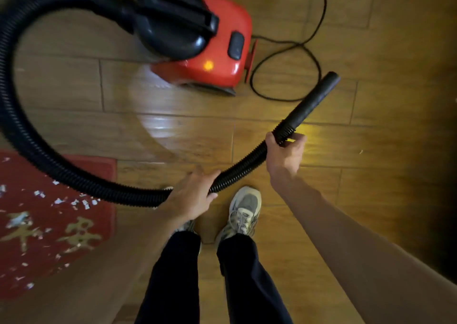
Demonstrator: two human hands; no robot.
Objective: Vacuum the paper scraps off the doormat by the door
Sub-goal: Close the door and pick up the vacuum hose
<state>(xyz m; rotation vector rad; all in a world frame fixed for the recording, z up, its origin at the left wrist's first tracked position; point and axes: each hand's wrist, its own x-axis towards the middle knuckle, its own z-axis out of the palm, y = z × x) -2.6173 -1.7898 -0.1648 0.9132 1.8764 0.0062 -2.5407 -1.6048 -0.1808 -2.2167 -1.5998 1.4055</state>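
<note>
A red canister vacuum (217,58) with a black top stands on the wood floor ahead, its orange light lit. Its black ribbed hose (49,165) loops left and back toward me. My left hand (190,197) grips the hose near my feet. My right hand (284,153) grips it further along, just behind the smooth black nozzle (314,101), which points up and to the right, away from the mat. The red doormat (81,224) with gold characters lies at the lower left, strewn with several white paper scraps (84,203). The hose crosses its top corner.
The black power cord (286,76) curls on the floor right of the vacuum. My two feet in grey sneakers (244,212) stand just right of the mat. Wood floor stretches to the right.
</note>
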